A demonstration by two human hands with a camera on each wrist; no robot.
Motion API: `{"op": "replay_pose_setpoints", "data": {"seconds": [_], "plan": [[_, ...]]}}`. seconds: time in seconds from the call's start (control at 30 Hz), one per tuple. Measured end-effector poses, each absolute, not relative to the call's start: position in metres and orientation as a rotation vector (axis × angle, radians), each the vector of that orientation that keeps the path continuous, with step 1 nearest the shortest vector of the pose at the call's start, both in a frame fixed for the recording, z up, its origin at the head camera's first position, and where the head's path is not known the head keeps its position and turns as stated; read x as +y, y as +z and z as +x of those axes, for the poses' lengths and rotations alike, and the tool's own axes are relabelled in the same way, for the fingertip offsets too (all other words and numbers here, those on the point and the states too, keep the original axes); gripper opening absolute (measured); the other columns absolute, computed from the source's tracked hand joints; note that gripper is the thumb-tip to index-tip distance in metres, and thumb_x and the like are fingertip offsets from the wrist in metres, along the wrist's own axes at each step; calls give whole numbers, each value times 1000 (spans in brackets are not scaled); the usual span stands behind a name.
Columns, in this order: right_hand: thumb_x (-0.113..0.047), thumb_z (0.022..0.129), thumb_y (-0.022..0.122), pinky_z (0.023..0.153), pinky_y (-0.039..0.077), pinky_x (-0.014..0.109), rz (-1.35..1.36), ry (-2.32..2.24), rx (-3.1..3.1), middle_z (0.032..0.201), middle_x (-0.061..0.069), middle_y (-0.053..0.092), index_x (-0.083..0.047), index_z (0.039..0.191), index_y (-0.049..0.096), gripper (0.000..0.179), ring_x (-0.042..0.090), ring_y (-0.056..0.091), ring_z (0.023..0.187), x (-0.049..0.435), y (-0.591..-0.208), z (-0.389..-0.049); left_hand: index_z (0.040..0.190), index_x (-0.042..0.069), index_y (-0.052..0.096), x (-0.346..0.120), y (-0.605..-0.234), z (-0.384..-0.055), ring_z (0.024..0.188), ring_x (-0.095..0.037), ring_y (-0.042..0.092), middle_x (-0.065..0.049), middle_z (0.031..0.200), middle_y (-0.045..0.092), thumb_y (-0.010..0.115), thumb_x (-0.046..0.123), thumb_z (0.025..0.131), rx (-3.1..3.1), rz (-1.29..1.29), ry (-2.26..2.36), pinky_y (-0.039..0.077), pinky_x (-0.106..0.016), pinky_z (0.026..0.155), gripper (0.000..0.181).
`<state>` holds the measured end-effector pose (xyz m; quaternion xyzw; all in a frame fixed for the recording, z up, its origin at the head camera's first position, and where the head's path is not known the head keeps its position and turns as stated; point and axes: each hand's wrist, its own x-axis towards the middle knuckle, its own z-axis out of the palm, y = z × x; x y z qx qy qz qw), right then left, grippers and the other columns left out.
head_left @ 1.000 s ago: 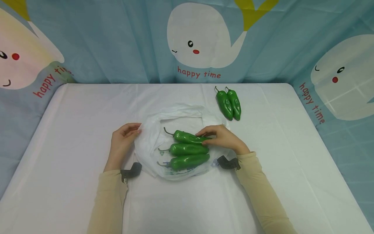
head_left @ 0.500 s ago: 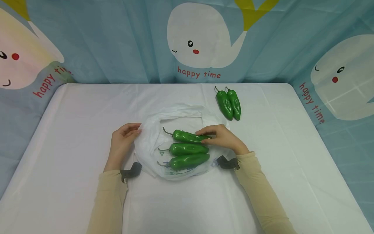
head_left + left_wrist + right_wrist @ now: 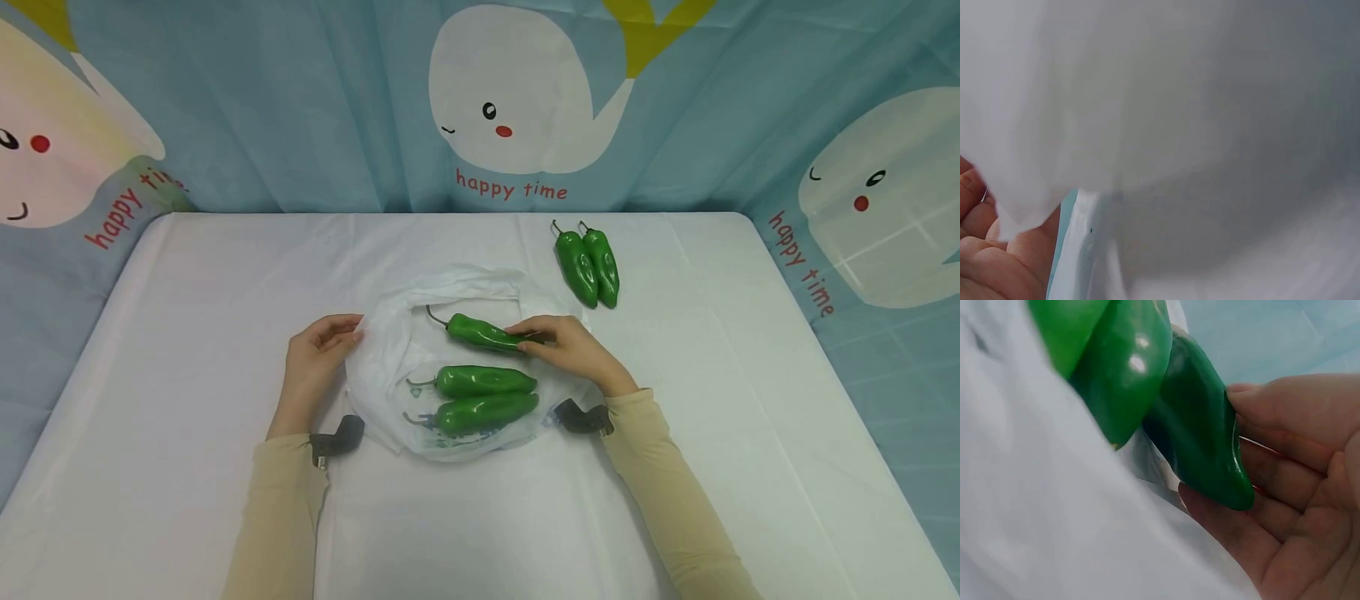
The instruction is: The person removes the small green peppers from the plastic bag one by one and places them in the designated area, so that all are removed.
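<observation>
A white plastic bag (image 3: 375, 367) lies spread on the table with its mouth open. Two green peppers (image 3: 486, 381) rest side by side inside it, stems to the left. My right hand (image 3: 573, 350) pinches the tapered tip of a third green pepper (image 3: 480, 332) between thumb and fingers, over the bag's far part; the right wrist view shows this held pepper (image 3: 1197, 425) close up. On the bag's left side, my left hand (image 3: 322, 354) pinches the rim. In the left wrist view the bag (image 3: 1116, 112) covers most of the picture, hiding part of that hand (image 3: 1004, 250).
Two more green peppers (image 3: 588, 267) lie together near the table's far edge, behind the bag on the right. White cloth covers the table (image 3: 480, 533). A blue curtain (image 3: 337, 108) with whale prints hangs behind and at the sides.
My right hand has shifted the held pepper away from the two others in the bag, toward the far side, leaving a gap. My left hand has stayed at the bag's rim.
</observation>
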<state>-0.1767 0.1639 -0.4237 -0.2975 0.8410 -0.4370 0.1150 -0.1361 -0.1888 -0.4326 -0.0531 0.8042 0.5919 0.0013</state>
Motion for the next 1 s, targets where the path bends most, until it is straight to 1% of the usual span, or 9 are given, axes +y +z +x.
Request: {"op": "replay_pose_setpoints", "data": {"seconds": [0.17,0.37,0.47,0.7,1.0], "plan": [[-5,87,67,93,48,33,-868,-1280,2474,111,8,67,-3,112,68,25,21,61,106,163,-424,-177,122,1,60,-189,-433,-136,93,2,59,-8,118,60,64,21,92,2525,-171,1853,45,-10,83,36],[-8,79,77,94,46,32,-852,-1269,2468,112,4,67,-5,113,69,35,18,60,107,163,-423,-176,121,1,60,-189,-432,-136,93,2,60,-6,116,60,64,22,92,2519,-181,1853,45,-11,82,36],[-7,76,79,94,46,32,-872,-1258,2490,112,5,67,-5,112,69,38,19,60,106,163,-424,-176,122,1,60,-189,-432,-136,93,3,60,-5,115,61,64,22,92,2518,-181,1849,45,-10,83,37],[-6,78,77,92,48,34,-927,-1248,2572,108,6,68,-3,110,69,33,19,62,102,164,-426,-176,120,0,60,-189,-433,-137,92,3,60,-6,115,61,63,21,92,2526,-182,1850,45,-11,82,35],[-8,80,76,91,48,38,-920,-1316,2572,109,4,68,-6,109,71,30,20,62,105,166,-426,-176,120,1,61,-189,-433,-137,91,3,60,-5,115,61,63,21,92,2537,-185,1841,45,-11,82,35]]}}
